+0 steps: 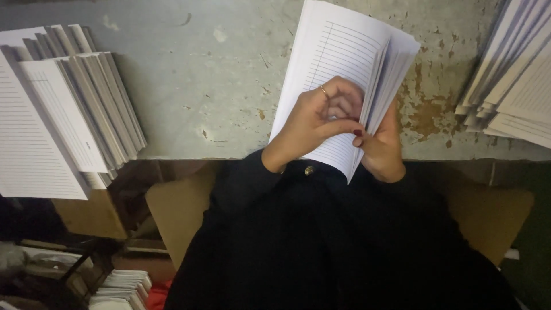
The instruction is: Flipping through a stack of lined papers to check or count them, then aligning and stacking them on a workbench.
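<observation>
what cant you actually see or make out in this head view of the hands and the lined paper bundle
- Right hand: fingers hidden behind the lined paper bundle.
- Left hand: fingertips curl under its own palm.
- Right stack: cut off by the right edge.
- Left stacks: cut off by the left edge.
- Below the table: too dark to identify.

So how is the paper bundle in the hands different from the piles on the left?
The bundle of lined sheets is held by the left hand and right hand, fanned open; the left stacks lie untouched and closed. The bundle is single; the stacks overlap in a row. Both are white lined paper on the worn grey table.
</observation>
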